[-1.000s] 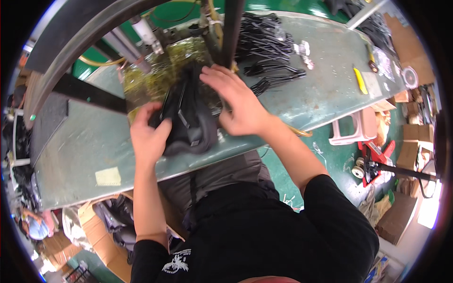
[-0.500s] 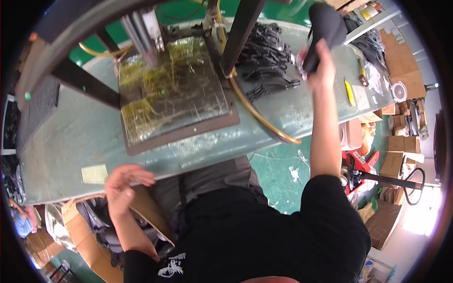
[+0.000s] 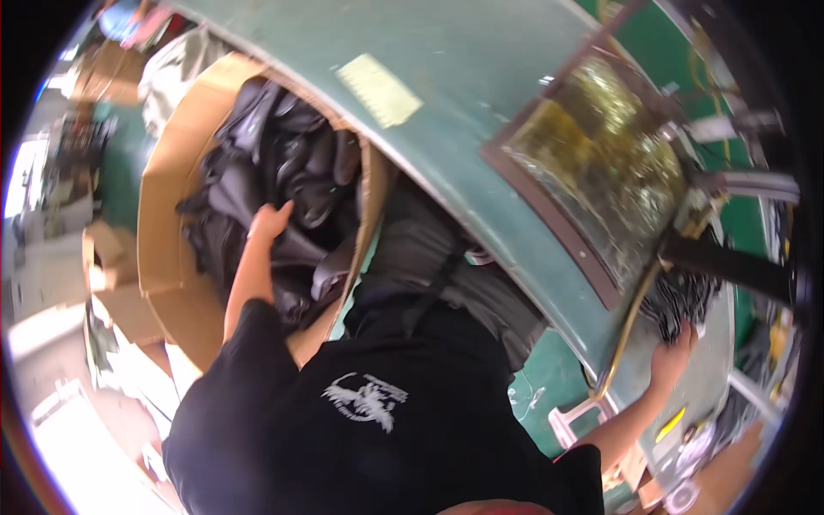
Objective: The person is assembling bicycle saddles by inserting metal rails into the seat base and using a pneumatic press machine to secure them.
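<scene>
My left hand (image 3: 271,221) reaches into a large cardboard box (image 3: 159,232) beside the table. Its thumb shows; the other fingers are partly hidden, and the hand looks closed on one of the black bicycle saddles (image 3: 232,189) heaped inside. Far off to the right, my right hand (image 3: 675,348) is at the near end of a pile of slim black strip-like parts (image 3: 682,296). Its fingers look closed on one of these strips. The saddle that was in my right hand earlier no longer shows there.
A press with a flat plate (image 3: 601,163) under yellowish film stands on the green-grey table (image 3: 481,51). A yellow hose (image 3: 631,330) curves past the plate's corner. Paper (image 3: 379,89) lies near the table edge. A yellow cutter (image 3: 670,424) rests at right, near another person's arm (image 3: 730,463).
The view has swung left toward the box. My left hand went from the table edge into the box. My right hand let go of the black saddle and moved onto the strips.
</scene>
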`<move>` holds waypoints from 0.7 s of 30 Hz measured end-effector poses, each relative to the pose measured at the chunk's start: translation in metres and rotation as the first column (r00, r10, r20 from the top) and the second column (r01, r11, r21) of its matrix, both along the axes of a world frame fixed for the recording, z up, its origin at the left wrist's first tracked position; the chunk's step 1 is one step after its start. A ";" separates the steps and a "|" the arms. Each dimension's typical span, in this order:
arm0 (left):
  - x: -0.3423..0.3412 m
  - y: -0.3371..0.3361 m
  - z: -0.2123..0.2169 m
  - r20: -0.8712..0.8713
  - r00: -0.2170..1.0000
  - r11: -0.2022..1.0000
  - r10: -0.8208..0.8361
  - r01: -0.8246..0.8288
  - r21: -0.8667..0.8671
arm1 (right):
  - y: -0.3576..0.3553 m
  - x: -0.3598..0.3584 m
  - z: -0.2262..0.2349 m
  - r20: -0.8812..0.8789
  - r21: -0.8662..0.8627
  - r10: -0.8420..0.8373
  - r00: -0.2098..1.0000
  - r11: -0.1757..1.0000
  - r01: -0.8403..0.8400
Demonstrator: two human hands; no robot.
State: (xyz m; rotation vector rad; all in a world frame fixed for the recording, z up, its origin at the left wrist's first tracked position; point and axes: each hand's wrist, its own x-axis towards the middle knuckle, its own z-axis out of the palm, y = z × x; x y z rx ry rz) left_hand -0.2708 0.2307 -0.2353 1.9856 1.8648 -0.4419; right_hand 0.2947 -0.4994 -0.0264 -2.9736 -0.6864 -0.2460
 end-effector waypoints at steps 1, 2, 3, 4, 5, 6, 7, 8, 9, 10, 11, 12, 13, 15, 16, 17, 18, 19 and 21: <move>0.010 -0.020 -0.005 0.016 0.999 0.999 0.029 -0.029 0.020 | -0.002 -0.001 0.002 -0.009 0.006 0.030 1.000 1.000 -0.030; 0.020 -0.026 -0.007 -0.074 0.996 0.999 -0.041 0.042 0.015 | -0.002 -0.002 0.002 -0.020 0.021 0.052 0.998 0.998 -0.051; 0.032 -0.025 -0.020 -0.119 0.991 0.998 -0.060 0.059 -0.012 | -0.006 -0.008 0.005 -0.035 0.025 0.067 0.997 0.997 -0.066; 0.032 -0.028 -0.033 -0.150 0.988 0.999 -0.029 0.035 0.038 | -0.008 -0.010 0.006 -0.068 0.038 0.065 0.996 0.997 -0.062; 0.053 -0.042 -0.017 -0.148 0.989 1.000 0.010 -0.011 -0.001 | -0.014 -0.011 0.012 -0.091 0.034 0.052 0.994 0.998 -0.049; 0.060 -0.044 -0.010 -0.184 0.983 1.000 0.005 -0.008 -0.013 | -0.016 -0.010 0.017 -0.103 0.037 0.063 0.993 0.998 -0.060; 0.063 -0.045 -0.008 -0.216 0.976 1.000 -0.007 0.001 -0.030 | -0.021 -0.010 0.024 -0.180 -0.007 -0.044 0.983 0.999 0.044; 0.057 -0.046 -0.008 -0.223 0.975 0.999 -0.006 -0.001 -0.034 | -0.028 -0.011 0.027 -0.251 -0.062 -0.157 0.955 0.987 0.146; 0.054 -0.046 -0.007 -0.270 0.963 1.000 -0.005 0.002 -0.010 | -0.038 -0.011 0.026 -0.254 -0.065 -0.162 0.954 0.987 0.150; 0.062 -0.046 -0.004 -0.312 0.950 1.000 -0.016 0.020 0.008 | -0.051 -0.012 0.027 -0.262 -0.006 -0.186 0.947 0.982 0.191; 0.068 -0.051 0.003 -0.308 0.949 0.998 0.069 -0.062 0.031 | -0.065 -0.017 0.029 -0.270 0.052 -0.211 0.939 0.971 0.233; 0.068 -0.052 0.005 -0.297 0.941 0.985 0.163 -0.175 -0.014 | -0.073 -0.024 0.034 -0.306 0.140 -0.219 0.927 0.952 0.271; 0.064 -0.048 0.006 -0.289 0.921 0.956 0.260 -0.288 -0.057 | -0.085 -0.031 0.039 -0.307 0.139 -0.228 0.924 0.950 0.281; 0.038 -0.032 -0.029 -0.244 0.933 0.951 0.263 -0.293 -0.095 | -0.109 -0.046 0.047 -0.320 0.431 -0.122 0.940 0.864 0.259; 0.030 -0.034 -0.036 -0.245 0.949 0.976 0.200 -0.213 -0.030 | -0.095 -0.060 0.053 -0.329 0.593 -0.132 0.935 0.742 0.313; 0.030 -0.038 -0.036 -0.244 0.961 0.991 0.130 -0.127 0.030 | -0.084 -0.069 0.061 -0.319 0.595 -0.153 0.935 0.736 0.323; 0.035 -0.038 -0.030 -0.189 0.965 0.978 0.180 -0.196 -0.065 | -0.074 -0.078 0.064 -0.331 0.731 -0.063 0.942 0.614 0.298; 0.039 -0.038 -0.020 -0.140 0.961 0.953 0.237 -0.258 -0.157 | -0.059 -0.086 0.067 -0.319 0.845 0.035 0.947 0.462 0.267; 0.049 -0.053 -0.023 -0.068 0.969 0.964 0.238 -0.245 -0.105 | -0.031 -0.095 0.069 -0.371 0.846 0.116 0.921 0.452 0.284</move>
